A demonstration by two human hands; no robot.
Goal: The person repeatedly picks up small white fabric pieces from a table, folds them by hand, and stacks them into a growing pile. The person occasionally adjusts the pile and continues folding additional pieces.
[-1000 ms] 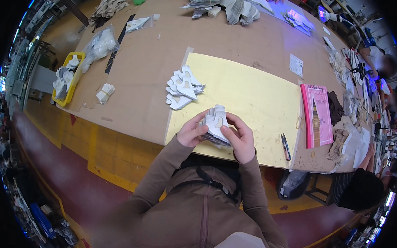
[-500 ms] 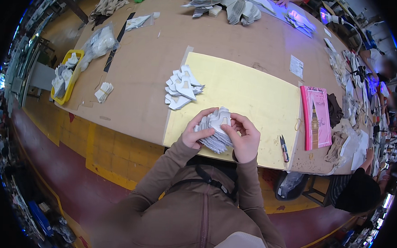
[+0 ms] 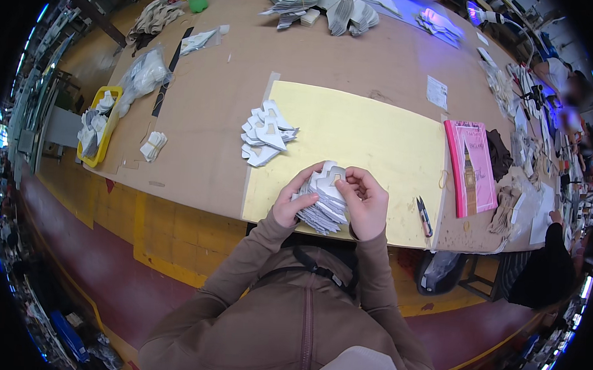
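Cutouts (image 3: 322, 202), a thick white stack, sit pinched between both hands over the yellow mat (image 3: 371, 142): left hand (image 3: 290, 201) cups beneath, right hand (image 3: 365, 201) thumbs the top piece. Far left, a yellow bin (image 3: 105, 140) holds more white pieces.

Brown zip-up jacket (image 3: 291, 317) with long brown sleeves.
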